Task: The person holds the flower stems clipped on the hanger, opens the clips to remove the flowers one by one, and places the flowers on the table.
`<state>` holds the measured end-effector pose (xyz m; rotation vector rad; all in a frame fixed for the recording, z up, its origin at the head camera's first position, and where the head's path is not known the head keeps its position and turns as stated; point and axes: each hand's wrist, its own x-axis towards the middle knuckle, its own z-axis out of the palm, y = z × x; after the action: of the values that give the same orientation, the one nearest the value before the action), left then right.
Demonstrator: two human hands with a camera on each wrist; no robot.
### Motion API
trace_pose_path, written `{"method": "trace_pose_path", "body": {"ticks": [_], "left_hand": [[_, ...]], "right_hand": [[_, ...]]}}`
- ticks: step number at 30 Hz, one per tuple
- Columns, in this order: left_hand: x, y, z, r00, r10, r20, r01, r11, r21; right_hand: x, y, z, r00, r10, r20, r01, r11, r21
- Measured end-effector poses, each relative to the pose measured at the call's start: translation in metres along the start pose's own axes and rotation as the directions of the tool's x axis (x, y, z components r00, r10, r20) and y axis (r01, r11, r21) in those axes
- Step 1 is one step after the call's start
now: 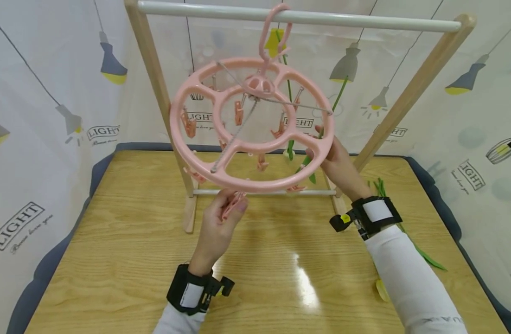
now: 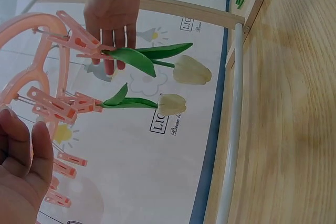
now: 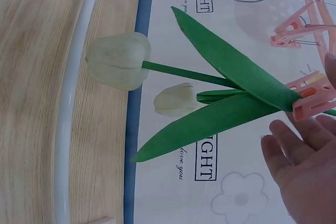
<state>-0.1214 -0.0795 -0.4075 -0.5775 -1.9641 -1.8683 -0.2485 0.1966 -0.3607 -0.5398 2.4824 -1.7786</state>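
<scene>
My right hand (image 3: 308, 166), fingers loosely extended, is just beside a pink plastic clothespin (image 3: 317, 102) clamped on a white-bloomed tulip (image 3: 118, 61) with long, pointed green leaves (image 3: 231, 59). A smaller white tulip (image 3: 175, 99) shows behind it, while a round white bar (image 3: 66, 108) runs in front of the pale wood-grain surface (image 3: 29, 103).

Tabletop (image 1: 126, 241): yellowish wood grain, bright glare patch (image 1: 306, 287) on near half. White wall covering (image 1: 22, 139) behind and both sides, printed with hanging lamps (image 1: 112, 65) and boxed "LIGHT" lettering (image 1: 17, 226). Dark blue border (image 1: 47, 273) lines table's back and sides.
</scene>
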Motion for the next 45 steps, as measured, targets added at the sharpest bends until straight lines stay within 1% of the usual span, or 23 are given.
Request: {"method": "trace_pose_path", "body": {"ticks": [3,8,13,16,26,32,34,37,40,45], "left_hand": [[0.000,0.000,0.000,1.000,0.004,0.003,-0.004,1.000,-0.009],[0.000,-0.003,0.001,1.000,0.013,0.009,-0.013,1.000,-0.011],[-0.001,-0.004,0.002,1.000,-0.003,0.010,0.003,1.000,0.000],[-0.001,-0.004,0.003,1.000,-0.018,0.017,0.018,1.000,-0.002],[0.000,-0.005,0.004,0.999,-0.028,0.034,0.028,0.999,-0.017],[0.000,-0.004,0.004,0.999,-0.028,0.036,0.029,0.999,-0.022],[0.001,-0.004,0.005,0.999,-0.032,0.040,0.034,0.999,-0.031],[0.000,-0.006,0.005,0.997,-0.055,0.047,0.057,0.998,-0.038],[0.000,-0.008,0.007,0.993,-0.096,0.072,0.098,0.995,-0.025],[0.001,-0.012,0.011,0.977,-0.170,0.125,0.158,0.982,0.101]], "right_hand": [[0.002,-0.001,0.002,0.998,-0.023,-0.053,0.023,1.000,0.000],[0.001,-0.001,0.003,0.993,-0.063,-0.100,0.068,0.996,0.054],[-0.004,0.000,0.002,0.995,-0.062,-0.080,0.069,0.994,0.086],[-0.007,0.001,0.000,0.996,-0.047,-0.070,0.053,0.996,0.075],[-0.015,0.000,-0.003,0.998,-0.025,-0.062,0.027,0.999,0.041],[-0.022,-0.004,-0.006,0.999,-0.033,-0.032,0.036,0.997,0.064],[-0.025,-0.005,-0.008,0.999,-0.039,-0.020,0.040,0.998,0.048],[-0.030,-0.005,-0.010,0.998,-0.061,0.001,0.061,0.998,0.033],[-0.035,-0.007,-0.010,0.997,-0.077,0.014,0.077,0.997,0.007],[-0.040,-0.012,-0.006,0.997,-0.078,0.021,0.078,0.996,-0.040]]}}
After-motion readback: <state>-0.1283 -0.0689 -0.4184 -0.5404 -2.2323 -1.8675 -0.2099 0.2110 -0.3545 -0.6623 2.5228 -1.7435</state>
